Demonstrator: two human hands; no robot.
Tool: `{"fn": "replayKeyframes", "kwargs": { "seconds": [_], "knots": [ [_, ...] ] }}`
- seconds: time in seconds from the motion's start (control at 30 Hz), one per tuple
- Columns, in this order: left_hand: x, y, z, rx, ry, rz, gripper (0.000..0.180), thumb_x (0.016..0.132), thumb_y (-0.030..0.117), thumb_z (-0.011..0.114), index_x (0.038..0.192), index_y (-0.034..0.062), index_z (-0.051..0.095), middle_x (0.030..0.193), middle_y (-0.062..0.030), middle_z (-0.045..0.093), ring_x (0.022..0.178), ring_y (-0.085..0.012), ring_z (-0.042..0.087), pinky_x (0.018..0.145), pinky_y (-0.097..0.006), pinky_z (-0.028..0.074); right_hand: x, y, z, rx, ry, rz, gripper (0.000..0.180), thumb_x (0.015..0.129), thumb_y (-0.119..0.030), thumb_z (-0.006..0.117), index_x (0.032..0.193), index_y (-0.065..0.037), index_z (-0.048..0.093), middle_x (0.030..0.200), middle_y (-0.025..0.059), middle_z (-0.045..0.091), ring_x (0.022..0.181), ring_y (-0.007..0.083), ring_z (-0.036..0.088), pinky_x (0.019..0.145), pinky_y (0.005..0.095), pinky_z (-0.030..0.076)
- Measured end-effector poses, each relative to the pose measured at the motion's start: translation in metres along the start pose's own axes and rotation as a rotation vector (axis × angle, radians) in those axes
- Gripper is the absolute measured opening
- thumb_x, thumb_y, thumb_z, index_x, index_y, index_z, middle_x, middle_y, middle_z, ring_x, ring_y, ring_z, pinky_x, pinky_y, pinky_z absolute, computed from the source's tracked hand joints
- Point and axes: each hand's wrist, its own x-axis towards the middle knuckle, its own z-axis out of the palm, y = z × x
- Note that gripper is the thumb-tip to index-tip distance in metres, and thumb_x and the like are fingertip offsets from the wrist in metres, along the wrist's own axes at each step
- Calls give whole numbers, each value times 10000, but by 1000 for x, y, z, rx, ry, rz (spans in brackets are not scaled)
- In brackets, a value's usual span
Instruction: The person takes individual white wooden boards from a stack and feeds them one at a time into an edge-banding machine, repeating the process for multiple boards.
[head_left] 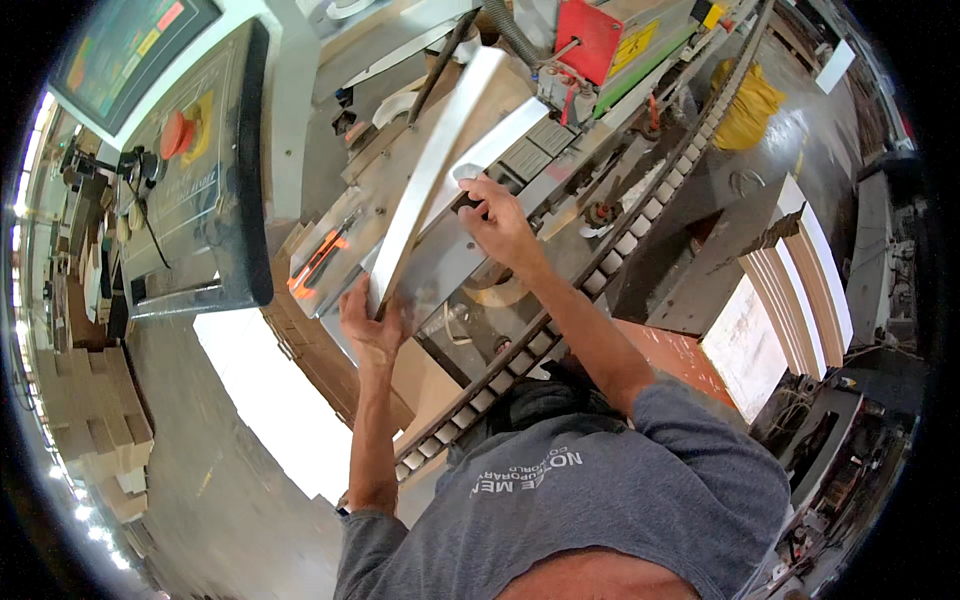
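Note:
My left hand (374, 324) grips the lower end of a long, narrow white board (436, 165), with the thumb and fingers on either side of it. The board stands tilted up and away over the machine's metal table (440, 262). Behind it, a second white strip (503, 135) slants across the machine. My right hand (500, 222) is beside that strip's near part, its fingers curled and fingertips close to the white surface. What those fingers hold, if anything, is hidden. An orange and black cutter knife (318, 262) rests left of the board.
A control panel (195, 170) with a red button stands at left. A roller track (620, 245) runs diagonally beside me. Stacked white-faced boards (790, 290) stand at right, with a yellow bag (748, 105) beyond. A red guard (588, 40) sits on the machine.

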Motion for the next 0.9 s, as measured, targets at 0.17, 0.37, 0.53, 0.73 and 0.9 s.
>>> {"fn": "replayKeyframes", "kwargs": {
  "seconds": [0.17, 0.37, 0.53, 0.73, 0.9],
  "knots": [
    [17, 32, 35, -74, -12, -164, 438, 733, 148, 777, 1115, -26, 651, 973, -208, 677, 879, -380, 609, 818, -442, 495, 24, 20, -27, -107, 77, -132, 407, 840, -35, 690, 1234, -16, 590, 1104, 170, 607, 804, 212, 593, 673, 305, 520],
    [29, 41, 58, -63, 36, -123, 474, 737, 129, 785, 1159, -22, 633, 1036, -232, 666, 972, -405, 619, 900, -438, 476, 48, 13, -50, -409, -107, 7, 512, 830, -94, 674, 1312, 3, 532, 1194, 237, 571, 923, 344, 595, 805, 408, 515],
    [0, 43, 36, -96, 60, -90, 470, 759, 151, 798, 1158, -27, 625, 1030, -231, 666, 911, -388, 640, 833, -438, 505, 57, 17, -56, -662, -16, -27, 600, 813, -199, 686, 1346, 6, 502, 1307, 318, 464, 1132, 480, 485, 977, 516, 411],
    [-49, 54, -26, 65, -30, -157, 438, 801, 133, 792, 1162, -43, 617, 998, -205, 672, 839, -283, 662, 767, -370, 520, 57, 8, -59, -916, 127, -96, 604, 819, -228, 656, 1307, 94, 503, 1284, 307, 504, 1168, 462, 468, 982, 559, 376],
    [-67, 56, -67, 25, -4, -367, 426, 773, 118, 822, 1119, -51, 640, 967, -188, 682, 835, -229, 664, 741, -342, 521, -42, -41, -19, -443, -55, -206, 465, 871, -84, 628, 1296, 75, 525, 1205, 234, 597, 1066, 394, 565, 953, 472, 434]
  ]
}}
